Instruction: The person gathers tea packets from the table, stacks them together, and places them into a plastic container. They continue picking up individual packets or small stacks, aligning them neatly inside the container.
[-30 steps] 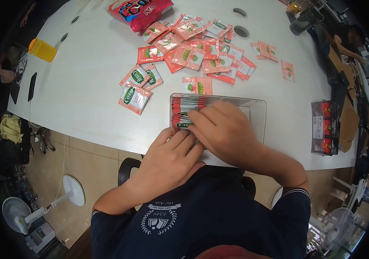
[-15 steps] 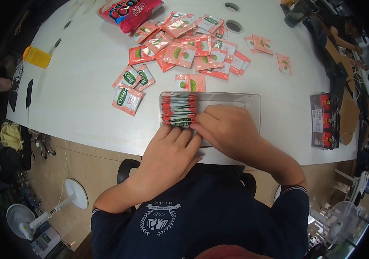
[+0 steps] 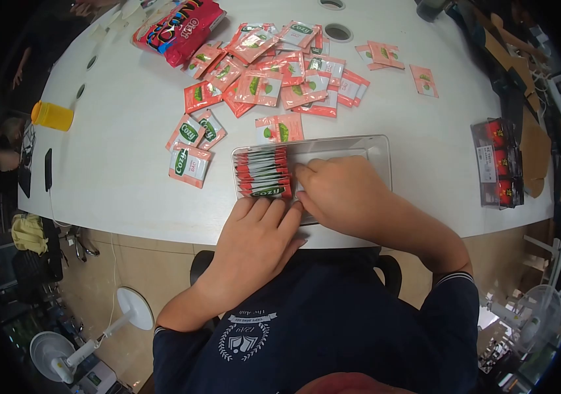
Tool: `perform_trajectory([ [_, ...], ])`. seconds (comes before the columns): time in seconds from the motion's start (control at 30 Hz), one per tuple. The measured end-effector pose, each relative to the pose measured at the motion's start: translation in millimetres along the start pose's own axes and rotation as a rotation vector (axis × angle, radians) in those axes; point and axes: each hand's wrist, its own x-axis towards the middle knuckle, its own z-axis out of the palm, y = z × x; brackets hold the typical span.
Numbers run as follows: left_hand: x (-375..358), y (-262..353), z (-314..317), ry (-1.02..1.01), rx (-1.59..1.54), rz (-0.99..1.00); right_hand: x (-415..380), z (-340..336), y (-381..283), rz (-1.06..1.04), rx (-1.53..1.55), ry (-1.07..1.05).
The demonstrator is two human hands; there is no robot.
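View: head camera, looking down on the table (image 3: 123, 164)
Container: clear rectangular box (image 3: 379, 139), set near the table's near edge, long side roughly along that edge
Filed sachets: row of red-and-white sachets (image 3: 262, 172), packed face to face in the left end of the box; the nearest shows green "Cozy" lettering
Left hand: left hand (image 3: 251, 238) at the box's near wall, below the row; fingers bent, tips at the near end of the row; grip cannot be told
Right hand: right hand (image 3: 343, 197) reaching over the near wall into the box, right of the row; fingers curled, index finger and thumb beside the sachets; whether they pinch anything cannot be told
Single sachet: loose sachet (image 3: 279, 129), just beyond the box's far wall
Left group: three "Cozy" sachets (image 3: 190, 165), overlapping, left of the box
Main pile: heap of pink and red sachets (image 3: 257, 87), beyond the box toward the far edge
Right group: outlying sachets (image 3: 424, 81), right of the heap, one apart from an overlapping pair
Far-left area: red snack bag (image 3: 178, 33), touching or very near the heap
Left edge: yellow cup (image 3: 52, 115), on its side or strongly tilted by lens distortion; dark phone (image 3: 48, 169) nearer
Right edge: clear pack with red contents (image 3: 497, 163)
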Motion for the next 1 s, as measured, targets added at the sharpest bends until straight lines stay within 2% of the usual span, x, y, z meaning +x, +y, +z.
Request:
perform_trajectory([
  [0.07,0,0,0,0.008,0.002,0.001,-1,-1,4,-0.011,0.007,-0.058],
  [0.17,0,-1,1,-0.01,0.001,0.002,3,2,0,-0.062,-0.014,-0.016],
  [0.37,1,1,-1,-0.013,0.0,-0.015,1,-3,6,-0.031,-0.003,-0.068],
  [0.67,2,1,0,-0.028,0.013,-0.003,2,-8,1,-0.126,-0.017,-0.082],
  [1.0,2,1,-1,-0.019,0.003,-0.004,-6,-9,8,-0.095,0.019,-0.049],
])
